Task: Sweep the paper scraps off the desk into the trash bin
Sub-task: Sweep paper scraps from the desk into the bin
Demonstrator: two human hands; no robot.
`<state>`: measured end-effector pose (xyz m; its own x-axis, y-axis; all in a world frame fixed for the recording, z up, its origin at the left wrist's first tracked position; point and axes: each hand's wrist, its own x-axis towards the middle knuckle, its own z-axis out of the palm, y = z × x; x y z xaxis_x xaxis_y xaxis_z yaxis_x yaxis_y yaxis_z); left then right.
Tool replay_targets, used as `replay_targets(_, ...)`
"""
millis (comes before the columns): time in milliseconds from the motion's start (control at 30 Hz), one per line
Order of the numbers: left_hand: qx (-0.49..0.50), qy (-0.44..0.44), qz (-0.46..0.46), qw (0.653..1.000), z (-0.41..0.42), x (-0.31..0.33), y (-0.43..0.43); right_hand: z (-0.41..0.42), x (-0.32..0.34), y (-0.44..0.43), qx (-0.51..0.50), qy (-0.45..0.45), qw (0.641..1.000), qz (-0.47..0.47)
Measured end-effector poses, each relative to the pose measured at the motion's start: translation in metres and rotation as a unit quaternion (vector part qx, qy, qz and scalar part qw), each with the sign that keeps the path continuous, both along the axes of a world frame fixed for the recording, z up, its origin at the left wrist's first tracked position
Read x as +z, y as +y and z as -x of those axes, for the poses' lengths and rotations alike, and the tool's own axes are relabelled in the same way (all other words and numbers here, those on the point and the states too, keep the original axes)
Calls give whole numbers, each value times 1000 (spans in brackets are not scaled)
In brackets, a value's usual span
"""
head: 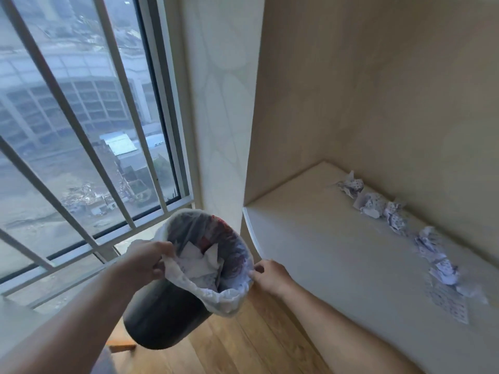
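Observation:
A black trash bin (159,317) lined with a white plastic bag is lifted off the floor and tilted toward me, just left of the desk's corner. My left hand (147,261) grips the bag and rim on the left side. My right hand (270,275) pinches the rim on the right side. White paper pieces lie inside the bin. On the pale desk (318,255), several crumpled printed paper scraps (397,220) lie in a line along the back wall, from the far end to the near right, where a flat printed sheet (449,306) lies.
A large window with white bars (81,147) fills the left side. A white pillar (224,130) stands between the window and the desk alcove. Wooden floor (243,344) lies below the bin. The alcove's beige walls close the desk at the back and the left.

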<state>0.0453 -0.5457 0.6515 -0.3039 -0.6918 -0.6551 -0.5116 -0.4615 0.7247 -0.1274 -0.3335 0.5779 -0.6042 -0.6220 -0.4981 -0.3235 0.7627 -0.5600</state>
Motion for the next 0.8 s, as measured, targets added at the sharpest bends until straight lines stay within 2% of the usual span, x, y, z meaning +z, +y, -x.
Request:
replay_targets(100,28,35,6,999,-15,39,-12,-10,28,-16,-49,-32,996,61)
replay_targets(233,27,102,-16,994,-15,81,-23,6,78,-32,-168,-100,966,169)
replay_targets(333,2,169,-51,984,3,111,-18,32,124,-30,-212,-98,946,226)
replay_targets(467,-52,215,-106,969,41,144,11,76,175,-9,-262,-79,921,277)
replay_targets(600,-91,242,-126,958,85,150,43,121,199,29,-292,-62,908,295)
replay_targets(800,-108,257,-148,949,162,111,73,190,191,81,-304,-90,904,286)
